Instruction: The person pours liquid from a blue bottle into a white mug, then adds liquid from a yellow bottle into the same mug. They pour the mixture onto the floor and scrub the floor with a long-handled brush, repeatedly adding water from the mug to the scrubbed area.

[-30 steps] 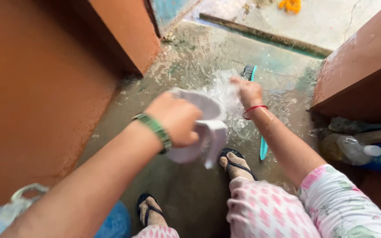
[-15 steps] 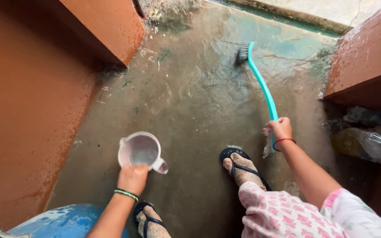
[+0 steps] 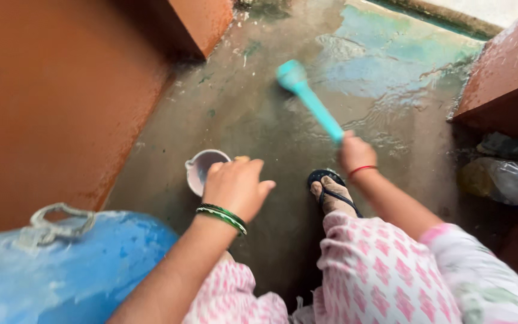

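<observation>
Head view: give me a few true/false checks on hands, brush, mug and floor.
1. The right hand grips a teal long-handled brush. True.
2. The left hand holds a red bucket. False: it is at a small pale mug, largely covering it.
3. The floor is dry. False: it is wet and glossy, with water spread across it.
4. A blue container sits at the lower left. True.
5. The person is barefoot. False: a dark sandal shows on the one foot in view.
6. The left wrist wears green bangles. True.
</observation>
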